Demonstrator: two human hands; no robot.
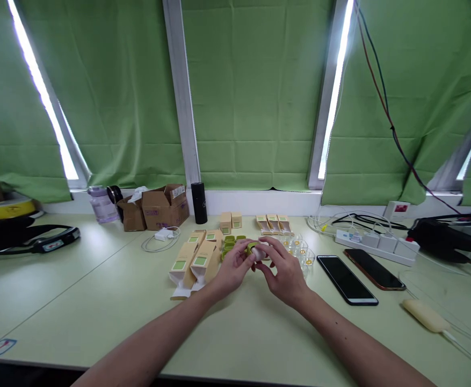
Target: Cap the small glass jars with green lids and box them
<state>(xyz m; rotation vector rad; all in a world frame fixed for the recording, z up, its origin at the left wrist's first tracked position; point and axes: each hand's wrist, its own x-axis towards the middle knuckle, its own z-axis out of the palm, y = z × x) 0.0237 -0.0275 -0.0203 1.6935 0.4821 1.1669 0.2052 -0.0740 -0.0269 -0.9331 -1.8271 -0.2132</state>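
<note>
Above the table's middle, my left hand (pixel 236 262) and my right hand (pixel 283 266) meet around a small green-and-white piece (pixel 255 250). Fingers of both hands pinch it and hide part of it, so its exact kind is unclear. Behind my left hand lie several green pieces (pixel 227 246). Several clear round cups (pixel 308 260) with yellowish centres stand just beyond my right hand, partly covered by it. To the left of my left hand lie kraft-paper boxes (pixel 205 260) with green labels, their near flaps open.
Small closed boxes (pixel 231 220) and three open ones (pixel 274 223) stand farther back. Two phones (pixel 348 279) and a power strip (pixel 376 245) lie at right, with cables. Cardboard cartons (pixel 165 207), a black bottle (pixel 198 202) and a purple bottle (pixel 102 204) stand at back left.
</note>
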